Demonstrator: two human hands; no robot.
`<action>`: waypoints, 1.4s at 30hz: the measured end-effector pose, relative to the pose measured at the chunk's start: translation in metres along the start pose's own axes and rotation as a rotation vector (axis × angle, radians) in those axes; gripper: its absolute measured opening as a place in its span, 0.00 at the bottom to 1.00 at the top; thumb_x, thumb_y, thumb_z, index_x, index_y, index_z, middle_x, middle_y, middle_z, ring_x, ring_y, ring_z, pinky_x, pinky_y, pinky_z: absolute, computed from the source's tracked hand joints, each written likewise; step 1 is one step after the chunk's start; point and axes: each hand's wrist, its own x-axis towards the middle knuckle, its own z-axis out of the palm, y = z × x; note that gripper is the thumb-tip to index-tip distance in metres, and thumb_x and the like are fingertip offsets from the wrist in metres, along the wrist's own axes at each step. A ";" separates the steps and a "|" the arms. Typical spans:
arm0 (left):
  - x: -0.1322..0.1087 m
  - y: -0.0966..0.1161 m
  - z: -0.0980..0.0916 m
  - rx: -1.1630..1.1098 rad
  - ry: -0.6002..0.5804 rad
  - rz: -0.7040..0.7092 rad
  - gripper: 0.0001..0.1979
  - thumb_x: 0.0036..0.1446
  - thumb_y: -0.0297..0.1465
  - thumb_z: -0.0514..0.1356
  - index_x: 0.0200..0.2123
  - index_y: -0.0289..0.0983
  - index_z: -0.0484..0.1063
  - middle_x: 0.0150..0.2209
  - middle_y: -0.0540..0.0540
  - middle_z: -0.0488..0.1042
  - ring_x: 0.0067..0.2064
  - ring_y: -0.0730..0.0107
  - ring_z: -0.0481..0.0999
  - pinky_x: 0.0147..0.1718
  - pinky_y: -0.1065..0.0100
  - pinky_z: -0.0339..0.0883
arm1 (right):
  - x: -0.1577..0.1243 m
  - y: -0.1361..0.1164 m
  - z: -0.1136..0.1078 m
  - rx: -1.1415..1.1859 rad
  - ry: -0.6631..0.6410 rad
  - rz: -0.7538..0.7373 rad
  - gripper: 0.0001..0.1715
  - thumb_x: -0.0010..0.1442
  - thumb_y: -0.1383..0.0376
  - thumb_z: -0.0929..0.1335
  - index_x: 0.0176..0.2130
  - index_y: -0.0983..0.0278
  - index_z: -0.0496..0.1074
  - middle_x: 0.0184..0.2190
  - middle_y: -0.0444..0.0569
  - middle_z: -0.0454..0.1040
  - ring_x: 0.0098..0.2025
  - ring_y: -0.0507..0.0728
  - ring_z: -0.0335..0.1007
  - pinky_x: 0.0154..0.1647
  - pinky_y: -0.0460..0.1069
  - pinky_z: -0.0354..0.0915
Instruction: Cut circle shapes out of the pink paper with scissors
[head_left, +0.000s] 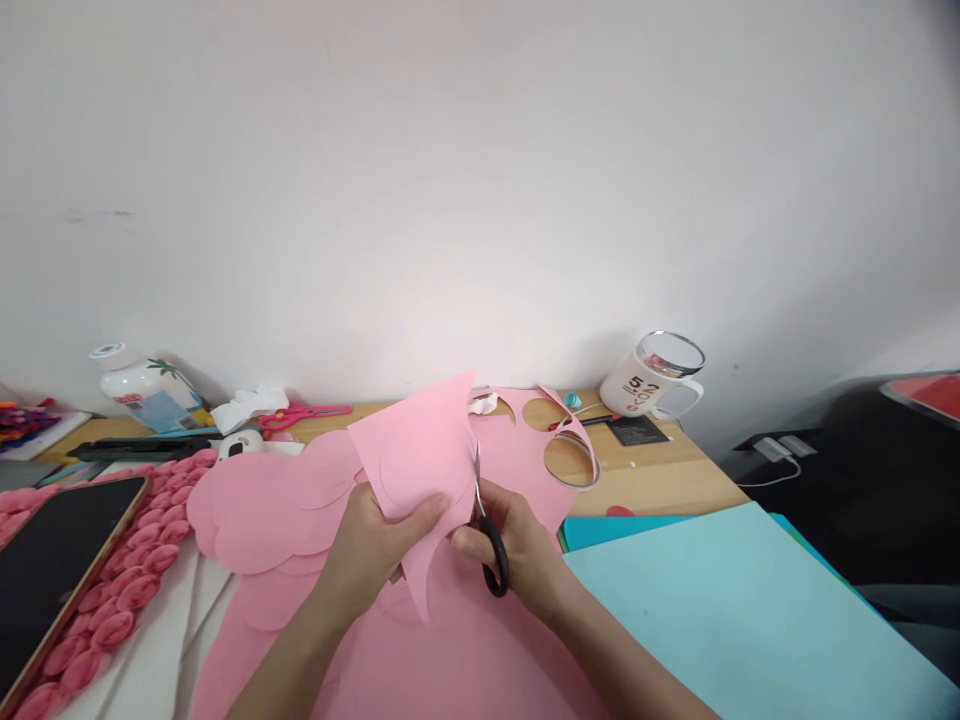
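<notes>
Pink sheet (420,440) held up over the desk (675,480), just in front of the person, tilted with one corner pointing toward the wall. Left hand (375,555) grips its lower edge, fingers closed on the paper with the thumb on the near face. Right hand (525,545) holds the scissors (487,530), fingers closed through the black handles; the blades point up and meet the sheet's right edge. A curved strip of the sheet hangs down between the two hands.

Under the hands lies more pink paper. Cut discs (277,510) are stacked to the left, overlapping. An offcut (555,440) with round holes lies behind the right hand. Blue paper (735,600) covers the desk at right, touching the pink.

Along the wall: a white mug (652,380) on its side at right, a bottle (146,390) at left, a crumpled tissue (244,405) and pink-handled shears (300,413) beside it. A frame (142,550) edged with pink paper roses sits at far left, around a dark panel.
</notes>
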 end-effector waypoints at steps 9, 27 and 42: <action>-0.001 0.004 0.001 -0.032 0.028 -0.015 0.15 0.40 0.39 0.65 0.25 0.32 0.73 0.15 0.51 0.66 0.21 0.67 0.69 0.16 0.70 0.62 | -0.003 0.001 0.001 -0.044 0.018 0.014 0.17 0.46 0.56 0.72 0.28 0.66 0.66 0.20 0.39 0.59 0.24 0.49 0.53 0.23 0.44 0.51; -0.001 0.004 -0.001 -0.038 -0.004 -0.010 0.14 0.39 0.38 0.64 0.24 0.32 0.74 0.17 0.47 0.72 0.19 0.66 0.71 0.13 0.71 0.58 | -0.004 0.001 0.004 -0.078 0.072 0.031 0.12 0.49 0.60 0.70 0.26 0.65 0.66 0.18 0.40 0.64 0.23 0.50 0.59 0.26 0.45 0.58; -0.001 0.006 0.000 0.012 0.007 -0.023 0.14 0.40 0.39 0.64 0.22 0.32 0.71 0.16 0.49 0.68 0.17 0.71 0.66 0.12 0.74 0.54 | -0.004 0.000 0.005 -0.091 0.095 0.044 0.13 0.48 0.58 0.70 0.26 0.65 0.65 0.19 0.40 0.63 0.24 0.50 0.59 0.25 0.45 0.56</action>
